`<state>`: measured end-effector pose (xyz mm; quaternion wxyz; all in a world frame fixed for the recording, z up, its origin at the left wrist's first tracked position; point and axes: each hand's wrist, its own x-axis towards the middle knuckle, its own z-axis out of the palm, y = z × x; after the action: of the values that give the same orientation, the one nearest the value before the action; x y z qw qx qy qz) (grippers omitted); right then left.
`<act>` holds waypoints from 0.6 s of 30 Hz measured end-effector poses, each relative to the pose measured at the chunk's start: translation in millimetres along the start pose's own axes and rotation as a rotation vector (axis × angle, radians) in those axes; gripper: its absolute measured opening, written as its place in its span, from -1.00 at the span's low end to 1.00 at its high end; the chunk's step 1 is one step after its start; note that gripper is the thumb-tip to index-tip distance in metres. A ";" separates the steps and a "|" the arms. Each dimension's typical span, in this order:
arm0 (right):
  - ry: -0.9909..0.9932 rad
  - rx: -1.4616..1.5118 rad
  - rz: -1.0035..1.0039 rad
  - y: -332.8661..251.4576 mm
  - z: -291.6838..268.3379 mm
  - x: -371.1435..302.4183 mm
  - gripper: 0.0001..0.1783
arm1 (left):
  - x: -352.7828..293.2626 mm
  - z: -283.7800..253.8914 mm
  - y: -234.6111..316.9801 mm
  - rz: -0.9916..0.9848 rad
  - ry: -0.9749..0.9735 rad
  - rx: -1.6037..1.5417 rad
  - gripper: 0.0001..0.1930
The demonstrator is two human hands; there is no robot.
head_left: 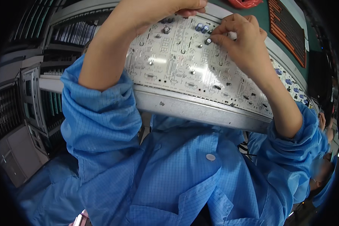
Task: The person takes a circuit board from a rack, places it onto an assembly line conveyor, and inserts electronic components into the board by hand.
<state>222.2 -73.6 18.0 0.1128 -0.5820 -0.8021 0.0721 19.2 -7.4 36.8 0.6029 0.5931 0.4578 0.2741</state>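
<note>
Pinching a small capacitor (207, 41), the right hand (239, 35) sits just above it.

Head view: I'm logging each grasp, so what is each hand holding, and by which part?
Right hand pinches a small silver cylindrical capacitor by its top against the circuit board. Left hand rests at the board's far edge; its grip is hidden.

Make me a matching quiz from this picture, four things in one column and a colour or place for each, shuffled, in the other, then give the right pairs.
Things:
1. circuit board
2. right hand
3. left hand
4. smock

Descriptions:
A. blue, with a white snap button
B. fingertips pinching a small silver cylindrical part on the board
C. white, lying on a grey metal rail
D. at the board's far edge, top of the picture

Pairs: 1-C, 2-B, 3-D, 4-A
</note>
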 end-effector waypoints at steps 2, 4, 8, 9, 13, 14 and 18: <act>0.030 -0.001 -0.021 -4.2 1.7 -0.9 -0.90 | -7.5 -6.6 -11.6 0.069 0.004 0.044 -0.83; 0.057 0.031 -0.063 -3.5 4.6 -3.1 -0.91 | -7.0 -9.8 -22.9 0.204 -0.014 0.107 -0.81; 0.051 0.066 -0.093 0.9 2.9 -2.4 -0.93 | -7.0 0.4 -18.1 0.164 -0.003 -0.037 -0.82; 0.032 0.083 -0.105 1.3 1.8 -2.0 -0.93 | -7.9 0.8 -16.6 0.171 -0.009 -0.032 -0.82; -0.008 0.083 -0.127 1.7 -1.5 1.3 -0.94 | -10.5 -1.9 -13.1 0.099 -0.029 0.028 -0.75; -0.004 0.085 -0.125 2.5 -1.8 1.2 -0.94 | -10.5 -1.9 -12.7 0.098 -0.032 0.025 -0.76; 0.027 0.090 -0.155 4.5 -2.0 1.5 -0.93 | -9.4 -1.5 -12.0 0.096 -0.040 0.013 -0.77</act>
<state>226.4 -70.9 18.9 0.1548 -0.5135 -0.8391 0.0913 11.3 -16.7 27.5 0.5942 0.6236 0.4186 0.2878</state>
